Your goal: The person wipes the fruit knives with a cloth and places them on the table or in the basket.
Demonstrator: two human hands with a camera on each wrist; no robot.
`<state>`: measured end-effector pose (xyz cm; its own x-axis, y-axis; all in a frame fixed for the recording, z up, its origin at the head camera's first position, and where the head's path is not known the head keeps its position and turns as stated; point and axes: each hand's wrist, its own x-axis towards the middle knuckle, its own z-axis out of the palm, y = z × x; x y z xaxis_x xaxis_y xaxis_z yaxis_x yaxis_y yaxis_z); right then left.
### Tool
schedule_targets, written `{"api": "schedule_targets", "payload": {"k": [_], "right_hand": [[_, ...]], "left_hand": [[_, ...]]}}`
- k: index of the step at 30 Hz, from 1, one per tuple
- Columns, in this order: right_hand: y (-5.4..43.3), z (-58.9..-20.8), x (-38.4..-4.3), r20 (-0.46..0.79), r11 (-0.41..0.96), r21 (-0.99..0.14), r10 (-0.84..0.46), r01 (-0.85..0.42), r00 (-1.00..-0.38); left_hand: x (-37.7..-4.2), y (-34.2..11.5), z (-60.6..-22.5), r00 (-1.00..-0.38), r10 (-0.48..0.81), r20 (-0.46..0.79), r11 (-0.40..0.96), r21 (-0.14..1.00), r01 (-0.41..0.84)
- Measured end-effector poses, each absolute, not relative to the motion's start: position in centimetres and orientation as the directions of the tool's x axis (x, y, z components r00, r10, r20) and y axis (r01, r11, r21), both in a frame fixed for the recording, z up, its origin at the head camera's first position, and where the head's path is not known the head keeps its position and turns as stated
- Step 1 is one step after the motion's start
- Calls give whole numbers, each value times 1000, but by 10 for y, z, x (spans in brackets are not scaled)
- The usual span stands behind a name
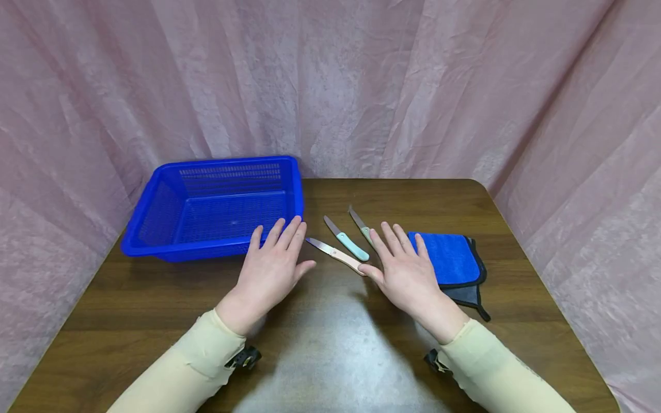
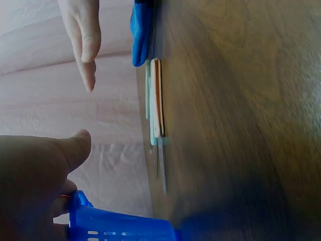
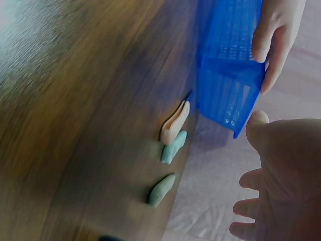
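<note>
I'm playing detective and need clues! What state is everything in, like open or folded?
Blue basket, upright, top open
Peach knife, blade out, lying down
Turquoise knife, blade out, lying down
Green knife, blade out, partly hidden
Blue cloth, lying flat, looks folded
Left hand, fingers straight, gripping nothing
Right hand, fingers straight, gripping nothing
Curtain, hanging in folds

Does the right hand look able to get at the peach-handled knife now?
Likely yes: the right hand is empty, open and hovering close to the peach-handled knife, and nothing lies on that knife.
</note>
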<state>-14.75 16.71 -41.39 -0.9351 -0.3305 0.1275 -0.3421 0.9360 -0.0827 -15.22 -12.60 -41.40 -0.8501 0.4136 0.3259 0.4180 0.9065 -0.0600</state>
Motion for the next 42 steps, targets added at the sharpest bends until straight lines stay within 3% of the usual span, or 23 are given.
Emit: {"api": "schedule_targets", "payload": {"k": [26, 42], "right_hand": [[222, -430, -173, -8, 982, -87, -171, -170, -985], [248, -437, -197, -52, 973, -214, -101, -88, -994]], "left_hand": [[-153, -160, -415, -848, 403, 343, 909, -45, 414], [-154, -166, -412, -837, 388, 386, 912, -28, 410]]}}
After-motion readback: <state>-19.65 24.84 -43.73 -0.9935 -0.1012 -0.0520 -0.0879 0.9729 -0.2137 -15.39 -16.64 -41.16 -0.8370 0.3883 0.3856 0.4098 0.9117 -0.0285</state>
